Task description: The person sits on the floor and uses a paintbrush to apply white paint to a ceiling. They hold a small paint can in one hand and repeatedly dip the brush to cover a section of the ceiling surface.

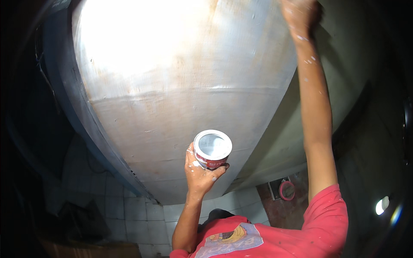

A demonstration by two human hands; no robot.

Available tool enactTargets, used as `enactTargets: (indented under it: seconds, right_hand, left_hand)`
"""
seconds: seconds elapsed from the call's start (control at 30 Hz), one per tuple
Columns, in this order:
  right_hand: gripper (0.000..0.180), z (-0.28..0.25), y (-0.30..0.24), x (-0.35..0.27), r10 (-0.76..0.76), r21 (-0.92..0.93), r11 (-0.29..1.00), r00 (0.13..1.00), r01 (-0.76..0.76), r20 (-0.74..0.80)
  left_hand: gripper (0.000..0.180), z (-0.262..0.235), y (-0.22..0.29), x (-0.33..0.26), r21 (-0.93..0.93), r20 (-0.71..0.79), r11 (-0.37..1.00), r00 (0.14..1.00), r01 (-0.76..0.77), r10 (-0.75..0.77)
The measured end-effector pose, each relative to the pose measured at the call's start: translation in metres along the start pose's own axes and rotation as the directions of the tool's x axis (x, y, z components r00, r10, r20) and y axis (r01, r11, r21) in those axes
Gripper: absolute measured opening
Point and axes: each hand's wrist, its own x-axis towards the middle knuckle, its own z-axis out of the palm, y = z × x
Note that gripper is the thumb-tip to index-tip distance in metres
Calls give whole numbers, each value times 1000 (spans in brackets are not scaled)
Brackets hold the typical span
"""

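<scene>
Paint can (212, 149): small, round, open top showing pale silvery paint, red-and-white label band; held up in front of the lower part of the wall, just left of frame centre. Left hand (200, 172) grips it from below and behind, fingers wrapped around the side, thumb tip on the label; white paint smears on the knuckles and wrist.

Right hand (300, 15) raised to the top edge of frame, arm stretched full length, paint specks along the forearm; hand is against the wall near its corner; it looks curled, but whether it grips anything cannot be told, since the frame cuts it off and it is blurred.

Wall (180, 86): broad pale surface, brightly lit at upper left, rust-brown streaks and horizontal seams; a darker side face turns away behind the right arm.

Surroundings: dark blue edge strip (81, 116) down the wall's left side; white tiled floor (142, 219) below; red round object (287, 190) on the floor by a small square frame; red shirt (275, 236) at bottom edge; bright lamp (381, 205) far right, in darkness.
</scene>
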Motion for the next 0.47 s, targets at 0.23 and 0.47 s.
enactTargets:
  seconds: [0.23, 0.47]
  right_hand:
    - [18, 137, -94, -11, -413, -304, 825, 875, 476, 251]
    - [20, 69, -67, 19, 129, -388, 919, 982, -67, 136]
  left_hand:
    - [108, 4, -15, 0, -4, 31, 1000, 1000, -2, 2]
    - [99, 30, -19, -1, -134, 94, 991, 996, 22, -9]
